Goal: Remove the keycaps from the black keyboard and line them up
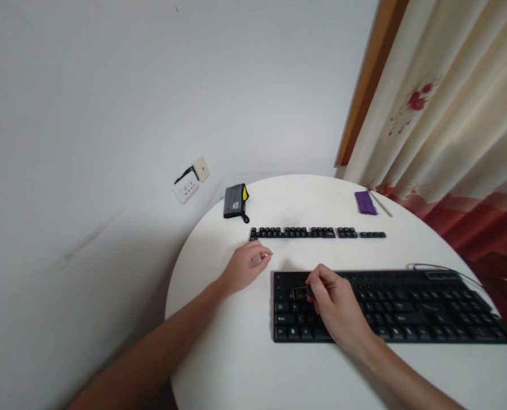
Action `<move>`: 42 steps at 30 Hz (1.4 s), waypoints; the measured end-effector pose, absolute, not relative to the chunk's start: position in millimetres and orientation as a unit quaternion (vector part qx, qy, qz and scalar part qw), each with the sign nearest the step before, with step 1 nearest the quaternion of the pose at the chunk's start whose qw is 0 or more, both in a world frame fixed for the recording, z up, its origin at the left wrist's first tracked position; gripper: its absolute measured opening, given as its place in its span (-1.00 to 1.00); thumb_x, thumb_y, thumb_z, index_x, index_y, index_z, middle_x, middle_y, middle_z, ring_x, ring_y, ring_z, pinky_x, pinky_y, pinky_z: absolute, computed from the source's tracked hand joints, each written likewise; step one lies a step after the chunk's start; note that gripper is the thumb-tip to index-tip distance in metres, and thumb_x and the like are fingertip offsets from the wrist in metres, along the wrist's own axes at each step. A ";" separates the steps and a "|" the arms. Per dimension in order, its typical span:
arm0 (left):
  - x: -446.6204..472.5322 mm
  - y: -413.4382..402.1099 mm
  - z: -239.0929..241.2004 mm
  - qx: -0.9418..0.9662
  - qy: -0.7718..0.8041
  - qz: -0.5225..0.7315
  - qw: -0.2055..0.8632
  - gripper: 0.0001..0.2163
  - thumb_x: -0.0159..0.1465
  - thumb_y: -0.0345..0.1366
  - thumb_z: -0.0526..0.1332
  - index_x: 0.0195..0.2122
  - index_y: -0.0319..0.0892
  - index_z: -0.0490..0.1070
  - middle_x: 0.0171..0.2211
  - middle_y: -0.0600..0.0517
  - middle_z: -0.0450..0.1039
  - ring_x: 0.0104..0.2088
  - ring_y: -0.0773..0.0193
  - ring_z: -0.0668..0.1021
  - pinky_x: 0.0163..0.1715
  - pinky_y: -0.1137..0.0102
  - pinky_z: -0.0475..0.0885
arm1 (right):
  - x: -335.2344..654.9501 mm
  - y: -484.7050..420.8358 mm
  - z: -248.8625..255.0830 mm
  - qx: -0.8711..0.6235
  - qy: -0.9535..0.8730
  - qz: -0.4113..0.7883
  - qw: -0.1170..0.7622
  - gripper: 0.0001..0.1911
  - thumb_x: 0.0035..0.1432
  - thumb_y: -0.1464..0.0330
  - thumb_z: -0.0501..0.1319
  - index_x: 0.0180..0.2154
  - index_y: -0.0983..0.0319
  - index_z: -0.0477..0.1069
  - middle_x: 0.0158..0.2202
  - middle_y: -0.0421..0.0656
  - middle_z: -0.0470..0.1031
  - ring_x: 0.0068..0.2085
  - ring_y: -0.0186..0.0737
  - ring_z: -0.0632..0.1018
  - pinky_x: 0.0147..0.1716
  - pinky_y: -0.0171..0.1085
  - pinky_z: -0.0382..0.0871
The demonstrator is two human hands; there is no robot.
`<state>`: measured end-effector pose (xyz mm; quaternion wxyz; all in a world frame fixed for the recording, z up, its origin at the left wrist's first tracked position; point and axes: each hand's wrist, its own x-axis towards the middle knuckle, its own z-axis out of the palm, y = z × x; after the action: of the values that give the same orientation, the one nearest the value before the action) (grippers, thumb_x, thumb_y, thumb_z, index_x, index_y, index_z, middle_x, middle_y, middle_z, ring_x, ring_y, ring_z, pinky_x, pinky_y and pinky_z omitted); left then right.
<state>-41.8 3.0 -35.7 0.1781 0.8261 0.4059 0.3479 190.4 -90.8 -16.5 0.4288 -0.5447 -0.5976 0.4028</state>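
Observation:
A black keyboard (407, 336) lies on the right half of the round white table, with some keycaps off its upper left part. Over that part, my right hand (336, 307) is closed around a wire keycap puller (299, 292), whose thin wire loop reaches left onto the keys. Loose black keycaps (296, 233) stand in a long row behind the keyboard. My left hand (245, 265) rests near the row's left end, its thumb and fingers pinched together. A pale patch shows between those fingers; I cannot tell whether it is a held thing or the table.
At the back left of the table (219, 353) lies a small grey pouch (234, 201) with a yellow bit showing. A folded purple cloth (365, 203) and a pale thin stick (381, 204) lie back right. The keyboard's cable (445, 267) curves behind it. Wall and curtain (441, 114) border the table.

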 end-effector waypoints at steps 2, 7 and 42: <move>-35.5 -5.8 -31.9 0.857 0.335 0.321 0.223 -0.86 0.33 -0.33 0.19 -0.27 -0.20 0.54 -0.40 0.00 0.46 -0.37 0.31 0.47 -0.32 0.43 0.34 | 188.8 -90.3 -15.4 -0.550 -0.627 0.373 0.406 -0.72 0.34 0.29 0.01 -0.43 0.21 0.29 -0.56 -0.27 0.33 -0.52 -0.34 0.35 -0.49 -0.35 0.15; -29.1 -13.2 -29.7 0.888 0.237 0.265 0.292 -0.84 0.28 -0.24 0.29 -0.19 -0.20 0.55 -0.38 -0.03 0.49 -0.32 0.27 0.51 -0.26 0.40 0.38 | 180.7 -88.2 -9.5 -0.556 -0.670 0.328 0.366 -0.74 0.33 0.34 -0.02 -0.44 0.19 0.22 -0.55 -0.26 0.33 -0.49 -0.29 0.39 -0.44 -0.32 0.12; -31.0 -12.7 -30.0 0.856 0.240 0.306 0.341 -0.60 0.19 -0.03 0.35 -0.06 -0.20 0.53 -0.27 -0.08 0.54 -0.29 0.24 0.48 -0.21 0.34 0.38 | 182.8 -88.5 -11.0 -0.446 -0.517 0.511 0.522 -0.63 0.38 0.12 0.03 -0.39 0.23 0.29 -0.48 -0.23 0.43 -0.57 -0.41 0.42 -0.61 -0.42 0.24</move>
<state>-31.0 -12.7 -30.0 0.3412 0.8557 0.2395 0.3064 182.8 -88.5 -11.0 0.5216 -0.4458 -0.5173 0.5115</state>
